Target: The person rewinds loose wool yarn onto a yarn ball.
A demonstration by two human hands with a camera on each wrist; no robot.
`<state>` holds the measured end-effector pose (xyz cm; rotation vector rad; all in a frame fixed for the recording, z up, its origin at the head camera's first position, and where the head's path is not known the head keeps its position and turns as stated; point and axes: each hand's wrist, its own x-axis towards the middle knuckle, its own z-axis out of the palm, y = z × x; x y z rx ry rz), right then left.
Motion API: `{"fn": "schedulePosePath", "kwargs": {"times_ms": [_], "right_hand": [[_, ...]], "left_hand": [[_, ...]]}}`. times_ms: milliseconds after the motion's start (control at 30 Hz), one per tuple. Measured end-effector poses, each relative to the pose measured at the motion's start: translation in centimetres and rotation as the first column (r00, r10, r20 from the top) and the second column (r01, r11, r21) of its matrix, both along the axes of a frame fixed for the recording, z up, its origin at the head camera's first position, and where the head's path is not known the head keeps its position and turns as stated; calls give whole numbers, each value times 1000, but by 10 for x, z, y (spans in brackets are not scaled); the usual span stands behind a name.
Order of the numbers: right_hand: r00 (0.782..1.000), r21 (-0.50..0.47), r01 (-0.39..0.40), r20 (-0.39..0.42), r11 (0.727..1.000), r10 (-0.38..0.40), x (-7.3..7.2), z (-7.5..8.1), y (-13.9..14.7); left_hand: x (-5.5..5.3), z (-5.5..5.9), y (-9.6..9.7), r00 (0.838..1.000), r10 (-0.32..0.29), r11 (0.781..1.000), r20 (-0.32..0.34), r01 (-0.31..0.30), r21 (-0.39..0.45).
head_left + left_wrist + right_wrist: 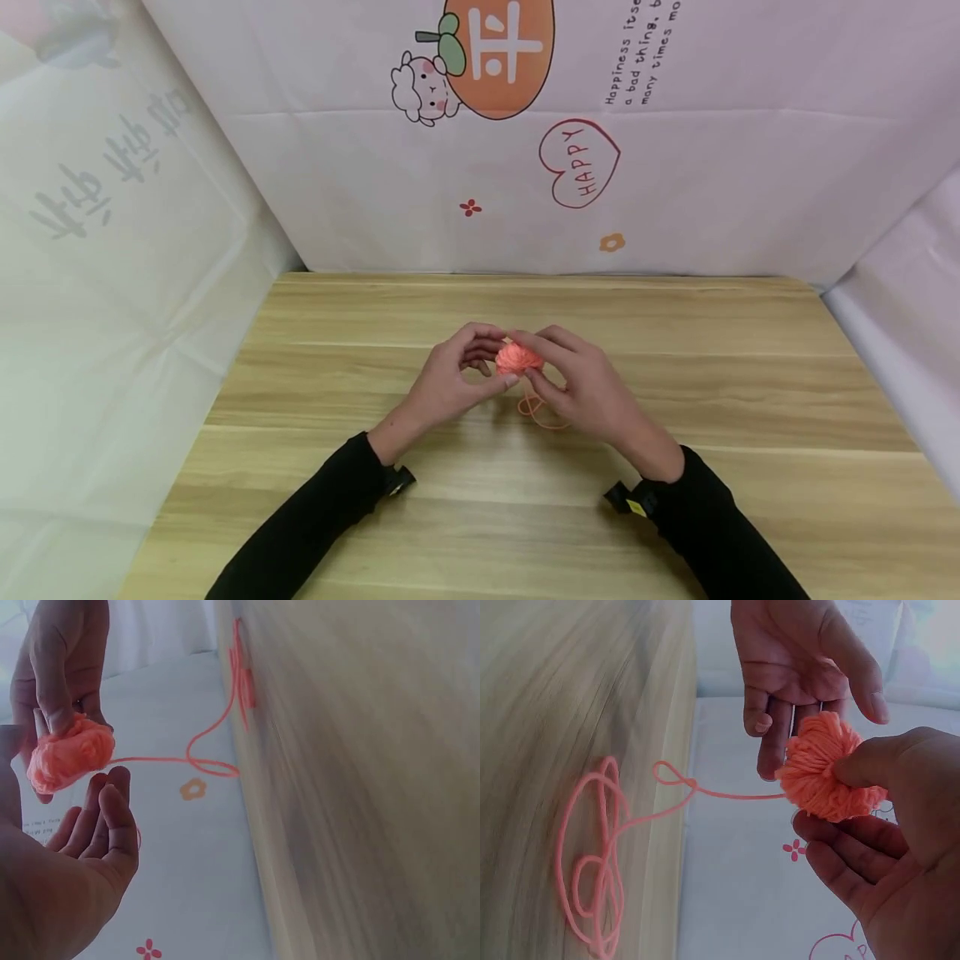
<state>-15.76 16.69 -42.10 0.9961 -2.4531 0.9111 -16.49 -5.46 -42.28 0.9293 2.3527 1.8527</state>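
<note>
A coral-coloured bundle of wound yarn (517, 359) is held above the table in front of the person. My right hand (592, 390) pinches it, with the thumb pressed into its middle in the right wrist view, where the strands bunch up like a pompom (814, 746). Close by on the other side is my left hand (450, 375), its fingers loosely bent and its thumb apart from them. Those fingers lie beside and partly behind the bundle; whether they touch it I cannot tell. From the bundle a yarn tail (739, 796) hangs down, with a small loop in it.
Loose coils of the same yarn (574, 900) lie on the wood-grain table (480, 533) under the hands. A white printed cloth (337, 192) rises behind the table's far edge, and another pale sheet (150, 292) hangs at the left.
</note>
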Motion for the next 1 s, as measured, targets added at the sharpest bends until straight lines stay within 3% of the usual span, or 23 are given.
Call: {"fn": "schedulePosePath", "kwargs": {"times_ms": [133, 267, 367, 433, 533, 700, 800, 1000], "right_hand": [[999, 65, -16, -51, 998, 19, 0, 0, -1], [999, 79, -29, -36, 996, 32, 0, 0, -3], [999, 57, -30, 27, 998, 28, 1, -2, -4], [995, 19, -28, 96, 999, 26, 2, -2, -4], [970, -84, -65, 227, 994, 83, 5, -1, -8], [899, -251, -131, 377, 959, 222, 14, 11, -18], [890, -265, -98, 407, 959, 203, 18, 13, -21], [908, -206, 4, 410, 979, 82, 11, -8, -19]], "left_hand": [[0, 0, 0, 998, 2, 1000, -63, -3, -18], [0, -1, 1, 996, 9, 1000, -88, -11, -20], [1, -1, 1, 998, 19, 1000, -59, -20, -6], [1, 0, 0, 1000, 13, 1000, -5, -13, 22], [1, 1, -1, 996, 0, 997, 90, -6, 75], [0, 2, -4, 985, 13, 991, 173, -36, 129], [-1, 2, -4, 983, 42, 988, 179, -68, 141], [-2, 4, -5, 982, 103, 983, 156, -124, 135]]}}
